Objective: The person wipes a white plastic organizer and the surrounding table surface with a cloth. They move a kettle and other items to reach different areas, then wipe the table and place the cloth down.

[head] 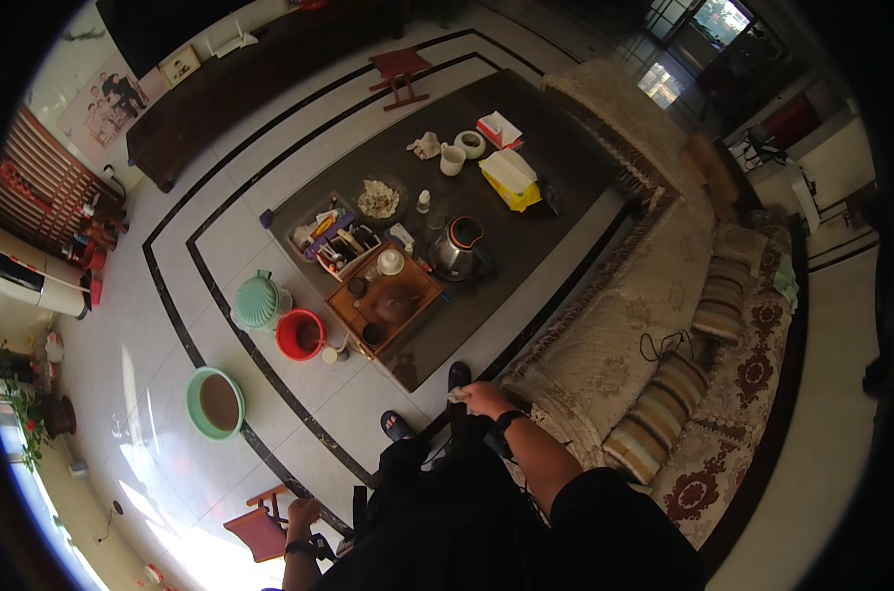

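My right hand [486, 400] is shut on a small crumpled whitish cloth or tissue [458, 395], in front of the sofa's near end. My left hand [304, 511] hangs at my left side, above or beside a small folding stool [260, 530] with a red seat. Its fingers look curled, and I cannot tell whether they hold anything. Before me stands a dark coffee table [447, 332]. On its near part rests a wooden tea tray [343, 301] with a brown teapot [396, 303] and a white lidded cup [390, 261]. A steel kettle [454, 255] stands beyond the tray.
On the floor to the left are a green basin [190, 406] of murky water, a red bucket [290, 353] and a green lidded bin [256, 301]. A fabric-covered sofa [602, 347] runs along the right. Another folding stool [401, 63] stands beyond the table.
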### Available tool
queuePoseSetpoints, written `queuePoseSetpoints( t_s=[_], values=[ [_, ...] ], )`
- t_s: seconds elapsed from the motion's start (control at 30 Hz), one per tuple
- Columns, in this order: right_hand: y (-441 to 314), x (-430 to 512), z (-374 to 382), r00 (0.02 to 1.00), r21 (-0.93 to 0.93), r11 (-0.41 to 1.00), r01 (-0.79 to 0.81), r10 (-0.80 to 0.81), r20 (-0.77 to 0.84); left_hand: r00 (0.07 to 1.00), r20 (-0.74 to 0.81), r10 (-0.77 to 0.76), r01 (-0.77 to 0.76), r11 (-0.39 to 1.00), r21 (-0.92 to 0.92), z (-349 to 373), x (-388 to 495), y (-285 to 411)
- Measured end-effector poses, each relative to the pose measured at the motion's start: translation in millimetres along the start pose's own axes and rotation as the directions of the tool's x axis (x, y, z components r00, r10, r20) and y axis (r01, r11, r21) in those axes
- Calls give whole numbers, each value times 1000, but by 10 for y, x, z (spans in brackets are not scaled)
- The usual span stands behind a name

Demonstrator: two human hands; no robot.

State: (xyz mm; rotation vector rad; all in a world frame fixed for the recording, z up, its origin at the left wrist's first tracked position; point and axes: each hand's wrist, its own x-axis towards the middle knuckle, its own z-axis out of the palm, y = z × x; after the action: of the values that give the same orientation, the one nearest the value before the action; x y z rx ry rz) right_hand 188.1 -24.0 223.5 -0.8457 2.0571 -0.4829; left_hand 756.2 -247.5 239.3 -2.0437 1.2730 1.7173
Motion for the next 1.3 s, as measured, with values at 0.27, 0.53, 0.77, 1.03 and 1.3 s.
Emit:
queuePoseSetpoints(
  t_s=[0.27, 0.53, 0.77, 1.03, 1.3],
  values=[
    [1329, -1534, -875, 940, -97, 948, -304, 281, -192, 980, 10, 200, -194, 959, -205, -75, -293, 221],
    [2186, -2544, 355, 945, -255, 922, -292, 319, 69, 990, 110, 85, -79, 995, -61, 41, -526, 335],
    [2097, -2645, 577, 943, -356, 928, -110, 211, 259, 982, 120, 145, -151, 988, 41, 391, -667, 661],
    [2286, -2681, -141, 909, 19, 910, -414, 412, 69, 905, 52, 423, -424, 878, 223, 568, -463, 838],
    [2263, -2239, -431, 955, -110, 952, -285, 274, -110, 984, 3, 179, -179, 980, -84, 543, -908, 509]
  ],
)
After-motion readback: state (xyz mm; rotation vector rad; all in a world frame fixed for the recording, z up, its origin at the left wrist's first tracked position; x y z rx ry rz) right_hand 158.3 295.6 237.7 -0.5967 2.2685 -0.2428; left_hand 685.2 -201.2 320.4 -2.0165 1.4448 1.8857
